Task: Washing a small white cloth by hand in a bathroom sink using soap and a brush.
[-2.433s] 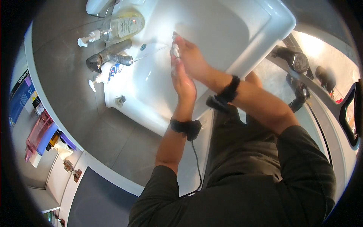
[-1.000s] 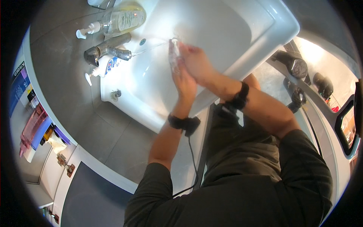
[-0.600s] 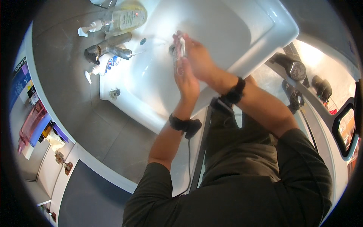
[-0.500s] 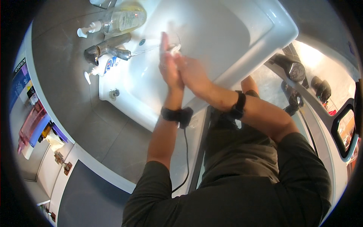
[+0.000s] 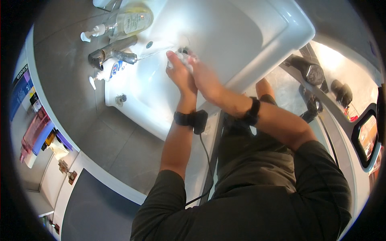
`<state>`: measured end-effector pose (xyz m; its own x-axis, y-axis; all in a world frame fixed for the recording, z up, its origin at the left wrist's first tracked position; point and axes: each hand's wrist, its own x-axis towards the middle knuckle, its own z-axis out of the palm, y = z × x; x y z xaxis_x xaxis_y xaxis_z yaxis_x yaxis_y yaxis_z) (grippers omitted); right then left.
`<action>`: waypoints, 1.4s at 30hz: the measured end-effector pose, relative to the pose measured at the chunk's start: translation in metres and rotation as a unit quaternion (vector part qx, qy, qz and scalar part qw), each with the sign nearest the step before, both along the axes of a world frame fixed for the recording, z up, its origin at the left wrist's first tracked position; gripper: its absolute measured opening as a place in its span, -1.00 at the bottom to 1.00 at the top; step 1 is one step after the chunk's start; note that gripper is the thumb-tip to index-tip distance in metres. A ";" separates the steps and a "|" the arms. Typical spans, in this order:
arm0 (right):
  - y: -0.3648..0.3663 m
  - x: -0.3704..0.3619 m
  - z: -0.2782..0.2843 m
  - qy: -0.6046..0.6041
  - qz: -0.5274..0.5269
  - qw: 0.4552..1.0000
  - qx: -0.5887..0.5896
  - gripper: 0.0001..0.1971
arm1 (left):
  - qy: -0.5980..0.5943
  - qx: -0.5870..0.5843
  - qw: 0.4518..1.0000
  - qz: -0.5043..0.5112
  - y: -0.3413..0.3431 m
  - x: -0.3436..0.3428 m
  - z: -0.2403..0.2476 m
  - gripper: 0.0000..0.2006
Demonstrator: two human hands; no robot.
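Over the white washbasin, my left hand is closed, its thumb up, around something white and wet that looks like foam or a small cloth; I cannot tell which. My right hand presses against it from the right, its fingers curled in and partly blurred. From the metal faucet, a thin stream of water runs toward the white stuff between my hands. The drain shows just beyond my fingers. Black bands circle both wrists, and a cable hangs from the left one.
A clear pump bottle of yellowish liquid and a white pump bottle stand beside the faucet. Grey tiles flank the basin. At left an open cabinet holds several packages. A black-framed object is at right.
My left hand's fingers were stretched out and are now curled in. Both hands still press together and have shifted slightly; the white stuff between them looks more spread.
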<state>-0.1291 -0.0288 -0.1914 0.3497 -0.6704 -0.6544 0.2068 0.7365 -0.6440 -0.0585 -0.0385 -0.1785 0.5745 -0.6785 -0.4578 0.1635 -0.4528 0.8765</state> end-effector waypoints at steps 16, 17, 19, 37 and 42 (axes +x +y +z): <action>-0.036 -0.015 -0.025 0.000 -0.007 0.988 -0.152 -0.51 | -0.012 -0.160 0.979 -0.122 0.032 -0.023 -0.005 -0.58; -0.037 -0.011 -0.027 -0.134 -0.155 0.978 -0.043 -0.55 | -0.117 -0.165 0.963 -0.181 0.030 -0.036 0.005 -0.58; -0.022 -0.007 0.002 -0.088 -0.095 0.991 -0.029 -0.56 | -0.195 -0.131 0.952 -0.198 0.015 -0.025 0.018 -0.58; -0.024 -0.014 0.026 0.116 0.068 0.981 -0.141 -0.50 | -0.007 -0.022 0.996 -0.083 0.022 -0.002 0.017 -0.71; -0.030 -0.008 0.001 0.107 0.062 0.971 -0.203 -0.54 | 0.176 -0.108 0.969 0.139 0.043 -0.028 -0.007 -0.75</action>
<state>-0.1373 -0.0589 -0.1905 0.3298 -0.8498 -0.4111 -0.0381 0.4231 -0.9053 -0.0861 0.0047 -0.1852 0.5828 -0.6226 -0.5222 0.5583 -0.1603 0.8140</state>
